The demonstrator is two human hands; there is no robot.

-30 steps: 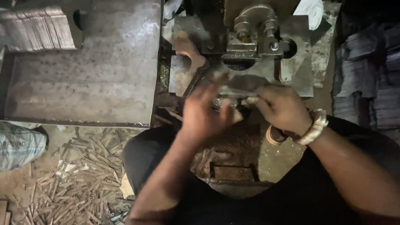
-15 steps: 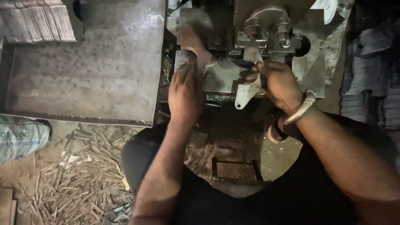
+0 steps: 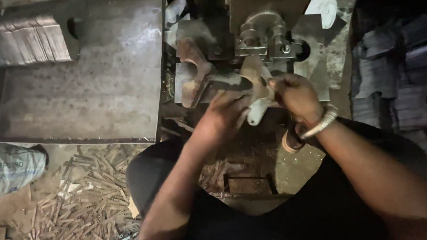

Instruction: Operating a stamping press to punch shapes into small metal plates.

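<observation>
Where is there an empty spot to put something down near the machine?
The big flat metal tray left of the machine is mostly bare, below the stack of metal strips. It is crowded where the left hand and right hand work, and on the scrap-covered floor.

Dim light is falling on a grey metal tray [image 3: 80,95] at left — flat strips [image 3: 27,40] stacking at its far-left corner. Metal scraps [image 3: 83,196] are littering the dirt floor [image 3: 13,207]; dark stacks [image 3: 397,80] are lying at right.

Metal bangle [image 3: 319,123] (right wrist), dark clothing [image 3: 286,219]
</observation>
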